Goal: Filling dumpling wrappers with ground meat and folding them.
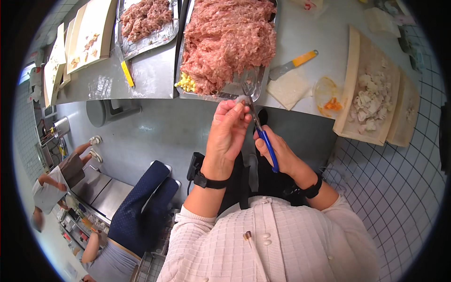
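My left hand [229, 130] is raised in front of me, its fingertips pinched on a small pale dumpling wrapper [242, 99] with filling. My right hand [278, 149] grips a blue-handled spatula knife [264, 139] whose metal blade points up to the wrapper. Just beyond them a metal tray [256, 87] holds a big heap of pink minced meat [226, 38], with yellow corn kernels [186, 83] at its near left corner.
A stack of square wrappers [289, 88] and an orange-handled scraper [293, 65] lie right of the tray on the steel counter [145, 75]. A wooden tray [353, 84] of finished dumplings stands far right. A second meat tray [146, 21] sits far left. Other people sit lower left.
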`<state>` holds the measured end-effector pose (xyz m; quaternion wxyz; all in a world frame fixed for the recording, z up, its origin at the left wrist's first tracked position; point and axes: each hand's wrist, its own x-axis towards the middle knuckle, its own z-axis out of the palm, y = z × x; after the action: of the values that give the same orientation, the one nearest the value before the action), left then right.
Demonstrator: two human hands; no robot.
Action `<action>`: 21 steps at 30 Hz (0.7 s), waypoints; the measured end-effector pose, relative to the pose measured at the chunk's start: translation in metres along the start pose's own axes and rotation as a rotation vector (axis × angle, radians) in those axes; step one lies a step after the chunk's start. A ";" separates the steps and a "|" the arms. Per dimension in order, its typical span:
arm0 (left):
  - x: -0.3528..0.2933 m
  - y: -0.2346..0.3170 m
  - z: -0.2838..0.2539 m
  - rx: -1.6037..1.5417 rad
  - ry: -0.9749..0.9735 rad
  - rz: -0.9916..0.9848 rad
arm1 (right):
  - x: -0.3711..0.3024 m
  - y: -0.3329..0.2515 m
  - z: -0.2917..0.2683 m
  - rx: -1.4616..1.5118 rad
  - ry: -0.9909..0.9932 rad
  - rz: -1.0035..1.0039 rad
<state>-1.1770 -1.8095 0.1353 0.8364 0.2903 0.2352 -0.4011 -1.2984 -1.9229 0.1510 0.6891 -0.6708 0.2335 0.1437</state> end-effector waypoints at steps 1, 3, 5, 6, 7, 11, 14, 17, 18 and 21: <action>0.001 0.000 0.001 -0.037 0.011 -0.007 | -0.001 0.001 0.000 -0.004 0.004 -0.006; 0.004 0.001 0.002 -0.112 0.033 -0.021 | -0.005 0.004 -0.001 -0.011 0.011 -0.020; 0.006 0.002 0.002 -0.145 0.056 -0.014 | -0.011 0.012 0.000 -0.071 0.026 -0.041; 0.007 0.002 0.002 -0.160 0.067 -0.012 | -0.012 0.014 0.000 -0.100 0.036 -0.050; 0.008 0.002 0.003 -0.160 0.071 -0.011 | -0.011 0.013 0.000 -0.103 0.025 -0.035; 0.003 -0.001 0.009 -0.139 0.084 -0.017 | -0.004 0.010 0.001 -0.104 0.029 -0.023; 0.000 -0.003 0.009 -0.101 0.096 -0.024 | 0.003 0.010 -0.001 -0.101 0.045 -0.062; -0.001 -0.006 0.003 -0.094 0.085 -0.033 | 0.007 0.007 -0.004 -0.116 0.022 -0.074; -0.001 -0.006 0.001 -0.097 0.075 -0.035 | 0.008 0.006 -0.005 -0.125 0.010 -0.075; -0.001 -0.006 0.004 -0.021 0.073 -0.025 | 0.010 0.003 -0.003 -0.060 0.067 -0.120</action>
<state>-1.1815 -1.8146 0.1371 0.8252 0.2929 0.2734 -0.3981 -1.2924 -1.9266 0.1431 0.6679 -0.7083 0.2114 0.0863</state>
